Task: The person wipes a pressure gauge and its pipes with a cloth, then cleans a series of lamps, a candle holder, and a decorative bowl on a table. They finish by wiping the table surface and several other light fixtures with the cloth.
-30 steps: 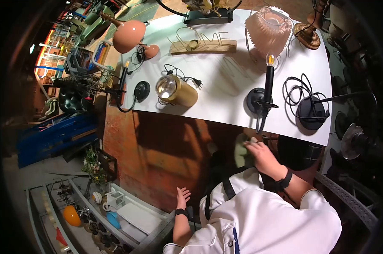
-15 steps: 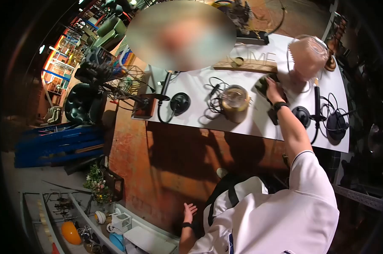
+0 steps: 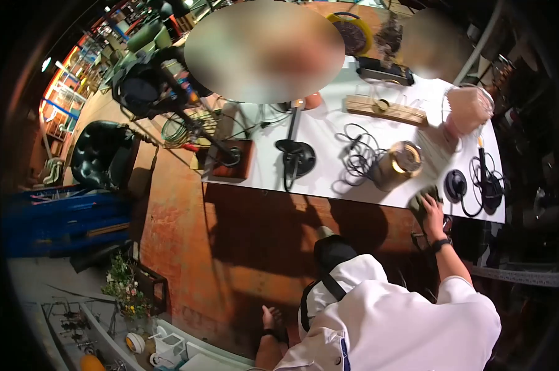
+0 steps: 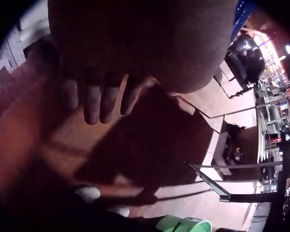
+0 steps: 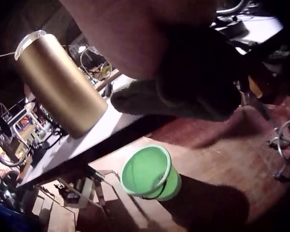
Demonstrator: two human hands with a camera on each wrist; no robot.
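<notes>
At the front edge of the white table (image 3: 354, 191), my right hand (image 3: 433, 215) holds a dark green cloth (image 3: 417, 205), its fingers spread over the top. The right wrist view shows the cloth (image 5: 135, 99) bunched under the hand, hanging over the edge; the palm side is in shadow. Close by stands a gold cylinder lamp (image 3: 388, 172) with a clear glass top. A black candle-style wall lamp (image 3: 456, 184) lies just right of the hand. My left hand (image 3: 271, 318) hangs low beside the body, touching nothing. Its loose fingers (image 4: 106, 104) show in the left wrist view.
A wooden sign (image 3: 384, 110), a pleated pink lamp (image 3: 468, 110), another black candle lamp (image 3: 298, 159) and loose cables (image 3: 357, 154) occupy the table. A green bucket (image 5: 174, 186) stands on the floor below. Flowers (image 3: 125, 287) and a grey shelf rack (image 3: 106, 334) are at lower left.
From below the table's front edge, my right hand went with the cloth onto the tabletop among the lamps, then came back to the front edge. The head view shifted; the left hand stays low.
</notes>
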